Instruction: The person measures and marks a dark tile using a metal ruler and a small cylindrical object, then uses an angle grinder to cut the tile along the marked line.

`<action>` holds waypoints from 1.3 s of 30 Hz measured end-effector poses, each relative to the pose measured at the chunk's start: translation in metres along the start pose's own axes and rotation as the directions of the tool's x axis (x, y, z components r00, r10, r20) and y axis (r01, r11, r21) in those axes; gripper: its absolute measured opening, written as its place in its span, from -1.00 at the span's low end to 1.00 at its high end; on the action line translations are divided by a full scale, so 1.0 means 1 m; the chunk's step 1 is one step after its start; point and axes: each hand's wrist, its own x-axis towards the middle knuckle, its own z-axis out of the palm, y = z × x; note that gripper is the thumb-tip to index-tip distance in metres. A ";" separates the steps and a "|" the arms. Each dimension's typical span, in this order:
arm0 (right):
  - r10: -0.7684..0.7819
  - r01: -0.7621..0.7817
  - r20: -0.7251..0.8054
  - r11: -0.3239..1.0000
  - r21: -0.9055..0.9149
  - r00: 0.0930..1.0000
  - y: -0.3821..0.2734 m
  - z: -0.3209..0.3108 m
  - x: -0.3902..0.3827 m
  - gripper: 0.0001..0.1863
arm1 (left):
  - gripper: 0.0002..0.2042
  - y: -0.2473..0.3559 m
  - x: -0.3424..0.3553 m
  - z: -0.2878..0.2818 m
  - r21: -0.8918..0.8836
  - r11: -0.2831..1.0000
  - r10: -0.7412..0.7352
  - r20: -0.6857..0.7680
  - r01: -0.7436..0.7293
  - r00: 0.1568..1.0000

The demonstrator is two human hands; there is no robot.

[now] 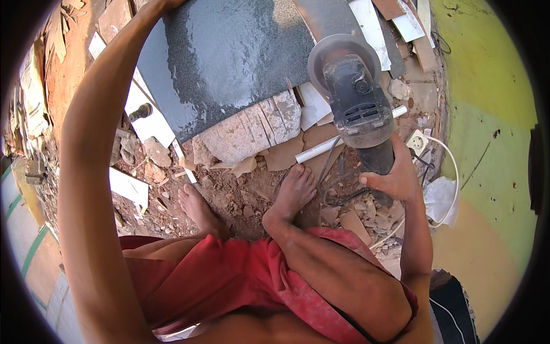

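My right hand [403,175] is closed round the black body of an angle grinder [360,106], its disc [319,63] smeared as if spinning. The disc stands close to the right edge of a dark grey stone slab [235,57], and I cannot tell whether they touch. Water wets much of the slab's face. At the top edge of the picture my left hand [168,3] is beside the slab's far left corner, with its fingers mostly cut off from view. Beneath the slab's near edge lies a rough pale stone block [252,131].
A white pipe [317,150] lies under the grinder. My bare feet [293,192] stand among rubble near the block. A white socket block [417,140] with a cable sits by the yellow-green wall [487,120]. Cut tile strips [369,28] lie at the upper right, a white piece [129,186] at left.
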 end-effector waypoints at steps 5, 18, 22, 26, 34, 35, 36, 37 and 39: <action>0.118 -0.119 0.067 0.993 0.013 0.991 0.000 0.010 -0.004 0.01 | -0.50 0.009 0.001 0.003 -0.034 0.999 -0.033 0.065 0.035 0.997; 0.047 -0.034 0.138 0.995 -0.095 0.989 -0.006 0.016 0.019 -0.04 | -0.43 0.002 0.001 0.000 -0.039 0.999 -0.013 0.053 0.015 0.999; 0.083 -0.066 0.151 0.992 -0.111 0.985 -0.012 0.016 0.025 -0.03 | -0.43 0.001 0.001 -0.001 -0.033 0.999 -0.014 0.054 0.016 0.998; 0.074 -0.059 0.139 0.992 -0.109 0.988 -0.011 0.015 0.028 -0.03 | -0.43 0.002 0.001 0.001 -0.029 1.000 -0.007 0.048 0.008 0.999; 0.068 -0.031 0.176 0.978 -0.205 0.982 -0.003 0.009 0.032 -0.02 | -0.44 0.002 0.001 -0.001 -0.025 0.999 -0.018 0.053 0.020 0.998; 0.067 -0.028 0.168 0.974 -0.223 0.984 -0.001 0.009 0.032 -0.02 | -0.44 0.002 0.001 0.000 -0.027 0.999 -0.018 0.052 0.019 0.998; 0.063 -0.024 0.175 0.976 -0.217 0.982 -0.001 0.009 0.032 -0.01 | -0.44 0.003 0.001 0.000 -0.028 0.999 -0.018 0.052 0.019 0.999; 0.060 -0.021 0.183 0.977 -0.211 0.981 -0.002 0.010 0.033 -0.01 | -0.44 0.003 0.001 0.000 -0.028 0.999 -0.018 0.051 0.019 0.999; 0.061 -0.021 0.197 0.979 -0.201 0.979 -0.005 0.010 0.034 -0.01 | -0.44 0.003 0.000 -0.001 -0.041 0.999 -0.020 0.062 0.022 0.998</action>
